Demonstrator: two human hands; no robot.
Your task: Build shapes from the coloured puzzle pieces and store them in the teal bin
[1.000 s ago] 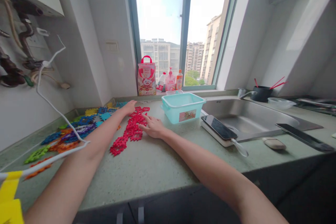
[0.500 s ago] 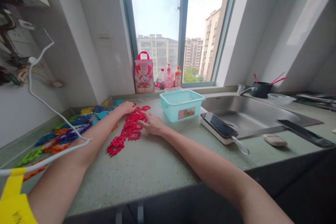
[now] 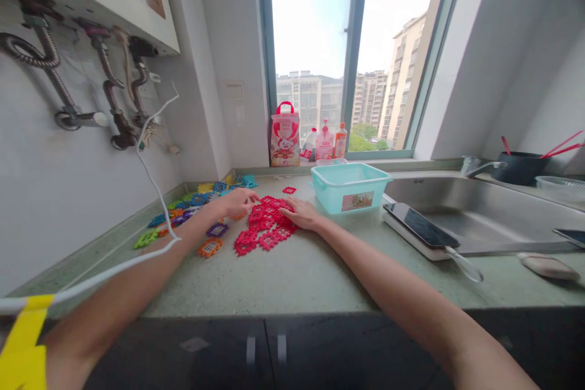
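A heap of red lattice tiles (image 3: 265, 228) lies on the green countertop (image 3: 301, 274). My left hand (image 3: 237, 201) rests at the heap's left edge with curled fingers touching the tiles. On the heap's right side, my right hand (image 3: 301, 213) lies flat with fingers stretched over the tiles. One loose red tile (image 3: 289, 190) sits behind the heap. Other coloured tiles (image 3: 192, 210), blue, green, orange, purple and yellow, lie spread toward the left wall.
A teal plastic tub (image 3: 350, 186) stands right of the heap. Beyond it, a phone on a white board (image 3: 418, 228) sits beside the steel sink (image 3: 484, 213). A pink bag (image 3: 284, 136) and bottles (image 3: 325, 141) line the windowsill. A white cable (image 3: 150, 158) hangs on the left.
The long strip of red tiles has been pushed together into a compact heap. Both hands have closed in on it from either side. The view has shifted left.
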